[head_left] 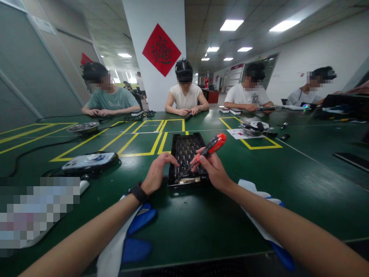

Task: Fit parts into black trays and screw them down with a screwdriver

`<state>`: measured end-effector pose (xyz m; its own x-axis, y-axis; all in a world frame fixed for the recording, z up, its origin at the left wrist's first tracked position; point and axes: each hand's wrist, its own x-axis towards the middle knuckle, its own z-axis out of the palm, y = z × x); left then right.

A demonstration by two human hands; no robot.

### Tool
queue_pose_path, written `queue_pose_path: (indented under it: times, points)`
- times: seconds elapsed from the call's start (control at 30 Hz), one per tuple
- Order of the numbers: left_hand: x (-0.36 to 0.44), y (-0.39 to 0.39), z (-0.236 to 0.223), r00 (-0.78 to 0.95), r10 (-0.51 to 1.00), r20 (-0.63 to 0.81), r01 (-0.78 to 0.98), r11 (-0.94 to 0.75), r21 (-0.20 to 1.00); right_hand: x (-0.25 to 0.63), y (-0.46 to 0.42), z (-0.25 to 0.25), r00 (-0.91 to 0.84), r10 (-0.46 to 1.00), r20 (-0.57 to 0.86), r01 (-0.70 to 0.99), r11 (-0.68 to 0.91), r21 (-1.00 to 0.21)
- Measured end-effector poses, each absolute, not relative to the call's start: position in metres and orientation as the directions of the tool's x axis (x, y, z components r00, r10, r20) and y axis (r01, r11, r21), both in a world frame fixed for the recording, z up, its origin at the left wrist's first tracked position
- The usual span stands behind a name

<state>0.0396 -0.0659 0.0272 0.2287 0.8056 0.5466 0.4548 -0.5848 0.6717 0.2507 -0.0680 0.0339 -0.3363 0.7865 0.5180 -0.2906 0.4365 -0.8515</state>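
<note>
A black open plastic case (pixel 187 148) lies on the green table in front of me, with rows of small raised parts inside. A pale strip (pixel 189 180) shows at its near end. My right hand (pixel 215 171) is closed around a screwdriver (pixel 213 145) with a red and dark grey handle. Its shaft slants down to the left into the case; the exact spot its tip meets is too small to tell. My left hand (pixel 158 171), with a dark band at the wrist, curls its fingers over the case's left wall. Its thumb is mostly hidden.
Blue-and-white gloves (pixel 138 231) lie beneath my forearms. To the left are a phone-like device (pixel 90 161), cables and a round metal dish (pixel 83 128). Another dish (pixel 255 128) stands at right on white paper. Several people sit across the table (pixel 302 200), which has yellow tape lines.
</note>
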Motion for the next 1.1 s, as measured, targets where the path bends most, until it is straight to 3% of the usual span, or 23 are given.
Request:
queue_pose_path:
  times: [0.17,0.5,0.83,1.1]
  points:
    - [0.029,-0.071,0.025,0.234,0.747,0.623,0.508,-0.640,0.577,0.250,-0.068,0.034,-0.339,0.786,0.517,-0.276,0.442,-0.853]
    - [0.025,-0.078,0.026,0.440,0.690,0.575,0.533,-0.716,0.450,0.246,-0.067,0.035,-0.353,0.797,0.490,-0.235,0.432,-0.871]
    - [0.027,-0.076,0.026,0.532,0.706,0.467,0.533,-0.708,0.463,0.246,-0.067,0.036,-0.363,0.796,0.485,-0.225,0.430,-0.874]
    - [0.028,-0.075,0.027,0.542,0.703,0.460,0.521,-0.711,0.473,0.247,-0.067,0.037,-0.348,0.802,0.485,-0.250,0.419,-0.873]
